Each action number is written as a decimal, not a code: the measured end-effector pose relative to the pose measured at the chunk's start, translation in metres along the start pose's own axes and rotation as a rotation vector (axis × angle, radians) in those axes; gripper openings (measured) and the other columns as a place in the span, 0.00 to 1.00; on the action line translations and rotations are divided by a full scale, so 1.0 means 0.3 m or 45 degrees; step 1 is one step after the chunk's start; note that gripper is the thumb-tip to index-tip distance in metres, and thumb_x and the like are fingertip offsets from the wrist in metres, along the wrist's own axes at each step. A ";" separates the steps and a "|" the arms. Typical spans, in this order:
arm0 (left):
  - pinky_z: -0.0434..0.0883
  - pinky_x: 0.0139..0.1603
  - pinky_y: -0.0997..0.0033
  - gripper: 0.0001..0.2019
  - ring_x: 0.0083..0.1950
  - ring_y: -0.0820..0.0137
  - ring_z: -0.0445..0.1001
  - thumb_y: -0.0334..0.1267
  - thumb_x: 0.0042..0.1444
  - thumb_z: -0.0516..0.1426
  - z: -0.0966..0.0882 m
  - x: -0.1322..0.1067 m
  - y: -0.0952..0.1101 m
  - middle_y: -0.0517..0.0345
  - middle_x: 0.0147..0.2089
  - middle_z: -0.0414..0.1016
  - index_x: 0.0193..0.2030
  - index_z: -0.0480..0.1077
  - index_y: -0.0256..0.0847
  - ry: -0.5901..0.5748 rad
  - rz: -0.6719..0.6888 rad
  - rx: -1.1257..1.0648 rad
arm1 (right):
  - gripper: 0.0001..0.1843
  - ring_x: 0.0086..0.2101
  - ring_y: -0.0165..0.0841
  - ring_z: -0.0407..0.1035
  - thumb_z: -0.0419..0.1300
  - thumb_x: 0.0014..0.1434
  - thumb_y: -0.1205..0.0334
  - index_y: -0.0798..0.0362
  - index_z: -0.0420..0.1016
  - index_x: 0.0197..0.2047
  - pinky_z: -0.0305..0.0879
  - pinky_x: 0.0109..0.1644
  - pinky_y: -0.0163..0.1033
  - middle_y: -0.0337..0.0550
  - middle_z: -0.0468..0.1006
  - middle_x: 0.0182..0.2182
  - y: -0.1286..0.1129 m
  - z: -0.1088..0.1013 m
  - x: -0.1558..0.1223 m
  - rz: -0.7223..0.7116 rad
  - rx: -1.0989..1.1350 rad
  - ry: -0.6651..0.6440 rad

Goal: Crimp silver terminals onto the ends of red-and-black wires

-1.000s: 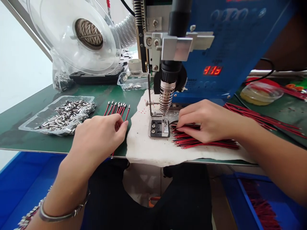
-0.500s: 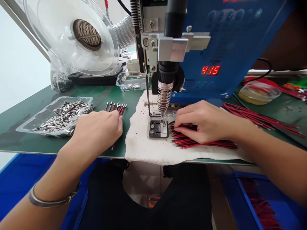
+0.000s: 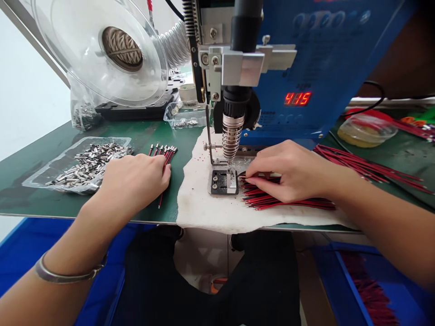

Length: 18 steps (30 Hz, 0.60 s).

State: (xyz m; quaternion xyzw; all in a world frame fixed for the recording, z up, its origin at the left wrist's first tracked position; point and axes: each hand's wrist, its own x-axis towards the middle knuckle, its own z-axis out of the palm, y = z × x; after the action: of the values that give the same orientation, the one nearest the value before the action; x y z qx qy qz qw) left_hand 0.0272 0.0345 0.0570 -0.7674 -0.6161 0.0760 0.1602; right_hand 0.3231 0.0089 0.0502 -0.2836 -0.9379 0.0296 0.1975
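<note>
My left hand (image 3: 137, 174) is closed, knuckles up, over a small row of red-and-black wires tipped with metal connectors (image 3: 166, 149). Its fingertips are hidden, so what they grip does not show. A stripped wire end pokes out below it. On the white cloth (image 3: 204, 210), my right hand (image 3: 285, 170) pinches at the tips of a bundle of red-and-black wires (image 3: 261, 199). Between my hands stands the soldering machine's spring-wrapped tip (image 3: 233, 136), over a small black fixture with a metal block (image 3: 224, 182).
A clear tray of loose metal connectors (image 3: 91, 165) lies at left, behind it a large clear spool (image 3: 81, 59). The blue control box (image 3: 306, 59) shows 415. More wires (image 3: 367, 163) and a round plastic tub (image 3: 367, 131) lie at right. Blue bins (image 3: 340, 271) stand below the table.
My left hand has shifted slightly left over the wires with connectors. My right hand stays at the bundle, its fingers almost unmoved.
</note>
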 end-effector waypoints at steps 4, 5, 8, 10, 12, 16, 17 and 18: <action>0.67 0.33 0.63 0.23 0.37 0.53 0.78 0.47 0.67 0.41 -0.011 0.003 -0.005 0.47 0.33 0.77 0.34 0.72 0.39 -0.052 -0.024 0.113 | 0.08 0.28 0.30 0.71 0.58 0.58 0.72 0.56 0.79 0.35 0.58 0.31 0.36 0.42 0.80 0.28 -0.003 -0.002 0.000 -0.015 -0.008 0.012; 0.68 0.34 0.61 0.23 0.37 0.52 0.78 0.47 0.67 0.41 -0.008 0.009 -0.010 0.46 0.34 0.77 0.34 0.72 0.39 -0.080 -0.057 0.111 | 0.08 0.28 0.30 0.71 0.58 0.58 0.72 0.56 0.79 0.35 0.58 0.31 0.36 0.42 0.80 0.28 -0.003 -0.001 0.000 -0.018 -0.010 0.015; 0.71 0.34 0.57 0.23 0.38 0.48 0.78 0.47 0.65 0.40 0.010 0.029 -0.030 0.45 0.34 0.77 0.33 0.73 0.40 -0.125 -0.113 0.083 | 0.08 0.27 0.30 0.70 0.58 0.58 0.72 0.56 0.79 0.35 0.58 0.31 0.36 0.41 0.79 0.28 -0.003 0.002 0.001 -0.026 -0.009 0.023; 0.71 0.34 0.55 0.24 0.39 0.47 0.78 0.47 0.65 0.40 0.021 0.036 -0.041 0.44 0.34 0.77 0.34 0.73 0.40 -0.121 -0.121 0.082 | 0.08 0.28 0.30 0.70 0.58 0.58 0.72 0.56 0.79 0.35 0.57 0.31 0.36 0.41 0.79 0.27 -0.002 0.003 0.002 -0.025 -0.007 0.026; 0.72 0.33 0.55 0.24 0.39 0.47 0.79 0.48 0.64 0.39 0.025 0.037 -0.045 0.44 0.35 0.77 0.35 0.73 0.40 -0.122 -0.140 0.084 | 0.08 0.28 0.30 0.70 0.58 0.58 0.71 0.56 0.79 0.35 0.58 0.32 0.37 0.41 0.79 0.28 -0.001 0.004 0.002 -0.026 -0.002 0.029; 0.71 0.32 0.57 0.27 0.40 0.48 0.78 0.51 0.65 0.37 0.016 0.027 -0.037 0.44 0.35 0.76 0.36 0.73 0.40 -0.126 -0.177 0.094 | 0.07 0.28 0.29 0.69 0.58 0.59 0.71 0.56 0.79 0.35 0.58 0.32 0.36 0.40 0.78 0.28 0.000 0.002 0.001 -0.033 0.019 0.046; 0.71 0.33 0.57 0.29 0.40 0.48 0.78 0.53 0.65 0.37 0.012 0.024 -0.041 0.44 0.35 0.76 0.37 0.73 0.40 -0.128 -0.188 0.090 | 0.07 0.28 0.29 0.69 0.58 0.59 0.71 0.56 0.78 0.35 0.58 0.32 0.36 0.40 0.78 0.28 0.000 0.001 0.001 -0.035 0.028 0.048; 0.71 0.33 0.57 0.30 0.41 0.48 0.78 0.56 0.64 0.36 0.010 0.023 -0.053 0.44 0.36 0.75 0.38 0.74 0.40 -0.139 -0.210 0.077 | 0.07 0.28 0.28 0.68 0.58 0.59 0.72 0.56 0.78 0.35 0.58 0.33 0.36 0.39 0.77 0.28 -0.001 0.001 0.001 -0.036 0.038 0.049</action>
State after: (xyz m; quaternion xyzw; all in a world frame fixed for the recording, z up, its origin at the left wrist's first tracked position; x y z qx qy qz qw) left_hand 0.0132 0.0446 0.0600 -0.7037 -0.6824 0.1228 0.1551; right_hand 0.3226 0.0090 0.0502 -0.2678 -0.9374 0.0353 0.2199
